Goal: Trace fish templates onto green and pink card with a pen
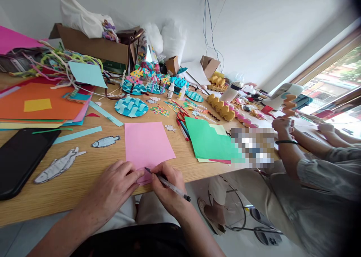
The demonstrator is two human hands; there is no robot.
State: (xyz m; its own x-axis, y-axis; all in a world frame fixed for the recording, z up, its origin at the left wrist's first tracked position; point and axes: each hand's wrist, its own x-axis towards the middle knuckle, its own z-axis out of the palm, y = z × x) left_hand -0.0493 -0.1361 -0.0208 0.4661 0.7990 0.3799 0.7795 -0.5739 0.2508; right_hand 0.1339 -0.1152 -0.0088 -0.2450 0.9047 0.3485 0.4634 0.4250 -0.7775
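At the near edge of the bench (97,160), we have a pink sheet (149,140) squarely before us, probably so that both wrists can work close to the body. Our left hand (120,180) has its fingers narrow and bent, pressing the sheet's lower part, which we judge keeps the thin paper from sliding; whether they also pinch something there, we cannot tell. Our right hand (169,185) has its fingers closed around a slim pen (175,189), gripped low near the point, likely for fine control. The tip meets the paper just beside our left fingers, where a faint curved outline shows. The barrel is clear and smooth, with a dark end. To our left lie a long grey fish cut-out (58,168), its surface shaded with dark lines, and a shorter pale-blue fish cut-out (104,141) with a blunt tail, both flat and within easy reach. Beyond them sits a glossy black phone (29,159). A woven blue disc (131,106), rounded and ribbed with wavy paper strips, lies past the sheet's far edge. To our right, matte green paper (207,140) with straight-cut edges overlaps other coloured sheets, beside red-handled scissors (182,116).
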